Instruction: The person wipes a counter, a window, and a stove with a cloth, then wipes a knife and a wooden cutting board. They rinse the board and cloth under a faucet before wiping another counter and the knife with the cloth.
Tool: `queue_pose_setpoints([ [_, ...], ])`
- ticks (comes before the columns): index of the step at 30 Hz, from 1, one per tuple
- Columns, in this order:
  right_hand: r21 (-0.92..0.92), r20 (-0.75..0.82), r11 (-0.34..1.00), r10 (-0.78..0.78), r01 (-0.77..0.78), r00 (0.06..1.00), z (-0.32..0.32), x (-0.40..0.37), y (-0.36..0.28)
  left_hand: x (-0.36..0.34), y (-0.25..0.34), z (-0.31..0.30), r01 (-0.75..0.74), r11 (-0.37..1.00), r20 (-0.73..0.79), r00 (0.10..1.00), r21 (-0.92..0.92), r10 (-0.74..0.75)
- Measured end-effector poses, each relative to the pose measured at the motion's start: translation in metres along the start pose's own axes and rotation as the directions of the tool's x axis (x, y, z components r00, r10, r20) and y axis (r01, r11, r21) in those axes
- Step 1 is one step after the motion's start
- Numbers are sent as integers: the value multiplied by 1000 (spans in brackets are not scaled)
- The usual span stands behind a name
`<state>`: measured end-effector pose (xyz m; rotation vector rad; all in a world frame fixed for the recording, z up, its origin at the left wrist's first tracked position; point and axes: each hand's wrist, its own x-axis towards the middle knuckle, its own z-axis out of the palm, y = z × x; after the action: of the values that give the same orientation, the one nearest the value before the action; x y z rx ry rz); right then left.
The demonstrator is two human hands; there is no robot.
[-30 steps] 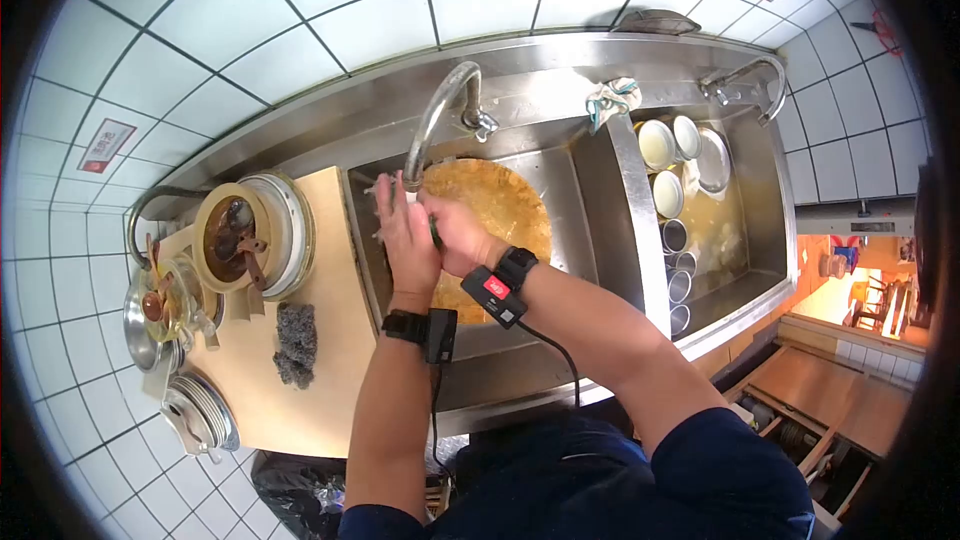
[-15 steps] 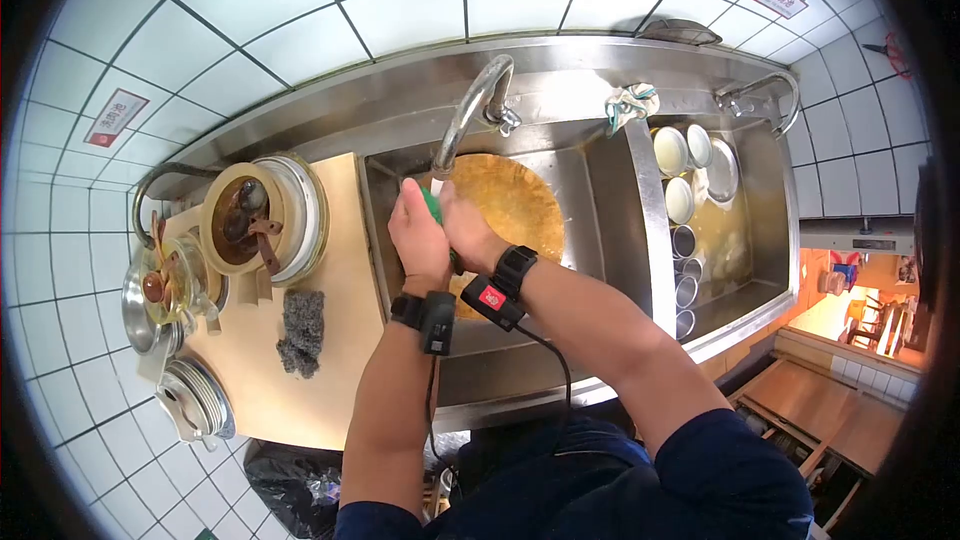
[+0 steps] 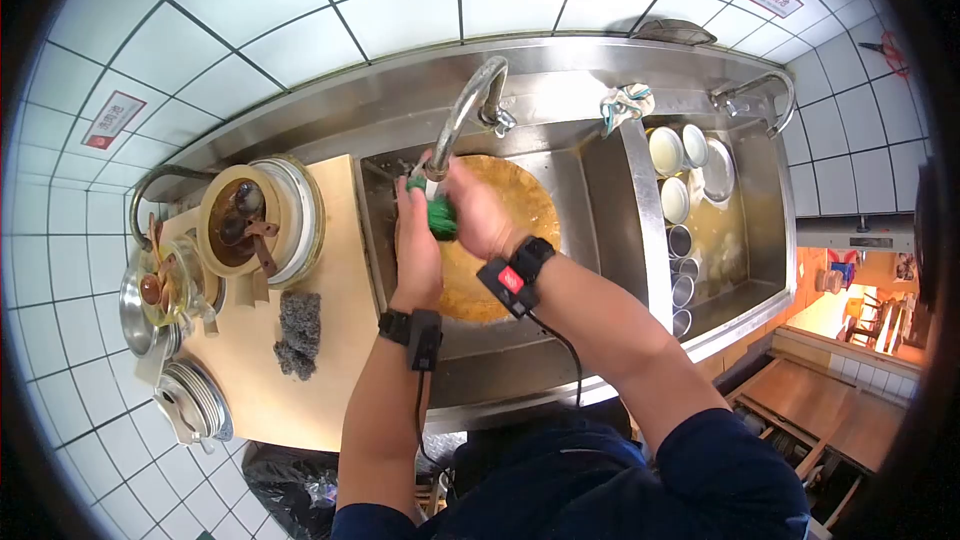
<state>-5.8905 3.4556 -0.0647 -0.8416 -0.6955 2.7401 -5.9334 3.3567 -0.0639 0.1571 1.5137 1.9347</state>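
Beneath the running curved faucet [image 3: 466, 115], my two hands are together over the left sink basin [image 3: 595, 210]. A green scouring pad [image 3: 441, 219] is caught between them. My left hand [image 3: 418, 250] lies along its left side, fingers pointing up toward the spout. From the right, my right hand [image 3: 480, 215] presses against the pad, its fingers partly hidden and slightly smeared by motion. Water falls onto the fingers. Below the hands, a large round wooden cutting board [image 3: 520, 210] lies wet in the basin.
Right basin: bowls [image 3: 667, 152], metal cups [image 3: 682, 290] and a plate [image 3: 718, 172] in cloudy water. A cloth [image 3: 627, 106] hangs on the divider. Left board [image 3: 340, 380]: grey scrubber [image 3: 298, 335], brown pot [image 3: 215, 230] with ladles, stacked plates [image 3: 190, 405].
My hands have parted a little, exposing more of the green scouring pad between them. The left fingers are straighter; the right hand has shifted slightly to the right.
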Motion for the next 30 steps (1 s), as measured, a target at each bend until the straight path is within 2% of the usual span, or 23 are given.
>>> queue_pose_setpoints([
  [1, 104, -18, 994, -29, 31, 999, -5, 6, -4, -3, -1, 4, -1, 1000, 0, 1000, 0, 1],
  [2, -11, -71, 988, -156, 155, 985, -7, 11, -1, -4, -1, 6, -9, 995, 98, 995, -95, 18],
  [3, -10, -70, 988, -155, 155, 985, -5, 8, 2, -5, 0, 7, -7, 982, 191, 981, -190, 44],
  [5, -100, -1, 995, -17, 17, 1000, -1, -6, 15, 2, 5, 1, -84, 985, 174, 979, -150, 110],
  [7, -62, 24, 998, -3, 4, 1000, 4, -9, 17, 11, 0, -8, -125, 992, -33, 992, 24, 126],
  [8, -23, 63, 999, 48, -46, 997, 1, -11, 11, 10, -4, -10, -67, 997, -95, 993, 38, 70],
  [9, 16, 103, 995, 94, -97, 990, 6, -15, 4, 5, -3, -8, -67, 997, -91, 993, 40, 70],
  [11, 134, 48, 991, 0, -6, 999, 9, -6, -2, -9, -4, -3, -151, 935, 94, 987, 321, 127],
  [12, 169, 72, 985, 25, -37, 997, 7, -1, -6, -7, -4, -6, -149, 934, 93, 988, 324, 125],
  [13, 200, 99, 977, 47, -66, 994, 5, 2, -8, -3, -3, -14, -384, 722, 217, 923, 576, 318],
  [14, 206, 134, 953, 199, -223, 971, 2, -1, -7, 2, -1, -22, -560, 393, 385, 811, 730, 440],
  [15, 204, 135, 953, 200, -225, 970, 11, -9, -10, 7, 2, -29, -649, 1, 571, 670, 761, 474],
  [17, 156, 30, 939, 305, -306, 952, 24, -23, -14, 13, 7, -30, -704, 44, 597, 633, 709, 494],
  [19, 158, 38, 940, 300, -302, 953, 15, -10, 7, 13, 0, -33, -715, 231, 525, 659, 660, 539],
  [20, 21, -127, 974, 225, -224, 966, 25, -15, 10, 12, -2, -32, -716, 231, 527, 658, 659, 538],
  [21, -128, -275, 978, 122, -162, 954, 33, -19, 11, 9, 0, -26, -593, 391, 386, 782, 704, 490],
  [22, -207, -264, 964, 108, -166, 958, 21, -7, 20, 6, 2, -22, -446, 536, 238, 879, 717, 413],
  [23, -207, -263, 964, 108, -166, 959, 16, -6, 23, 6, 5, -18, -446, 535, 238, 879, 717, 414],
  [25, -553, -262, 822, -20, -134, 965, 24, -20, 13, 4, 10, -12, -192, 791, 22, 975, 581, 220],
  [26, -556, -260, 820, -16, -136, 965, 19, -16, 14, 6, 8, -14, -190, 791, 17, 975, 581, 221],
  [28, -698, -242, 692, 17, -186, 970, 2, 0, 16, 8, 4, -14, -75, 957, -9, 997, 282, 80],
  [29, -699, -241, 692, 14, -183, 971, -6, 7, 15, 6, 3, -8, -77, 956, -7, 997, 281, 82],
  [30, -662, -160, 747, -58, -63, 985, -6, 10, 9, 0, 6, 4, -30, 999, -56, 998, 13, 31],
])
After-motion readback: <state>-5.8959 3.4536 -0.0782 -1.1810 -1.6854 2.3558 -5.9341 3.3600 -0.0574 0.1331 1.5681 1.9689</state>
